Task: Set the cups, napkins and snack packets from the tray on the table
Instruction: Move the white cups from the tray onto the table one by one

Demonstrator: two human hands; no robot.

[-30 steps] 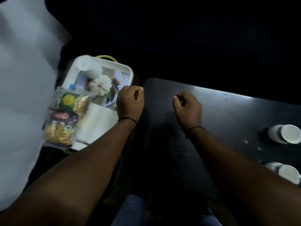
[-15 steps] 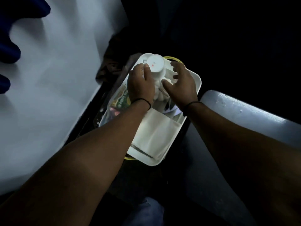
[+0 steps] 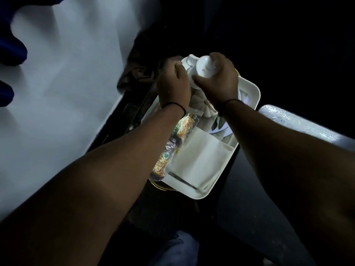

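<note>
Hands (image 3: 196, 81) around cup (image 3: 204, 67) over tray (image 3: 251, 93).

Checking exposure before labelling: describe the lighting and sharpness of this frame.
Head view: dim overall, upper right nearly black; the cups and tray are brightest, the table edge shows glare; both forearms lie in shadow; hands are slightly soft; wide-angle bending at the edges.

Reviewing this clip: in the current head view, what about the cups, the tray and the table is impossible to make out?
- How many cups are in the stack of cups: the right hand and left hand cover it.
- Far end of the tray: hidden behind both hands.
- Snack packets: the left forearm covers part; print too small to read.
- Table: cut by the right edge, mostly dark; anything standing on it is out of sight.
</note>
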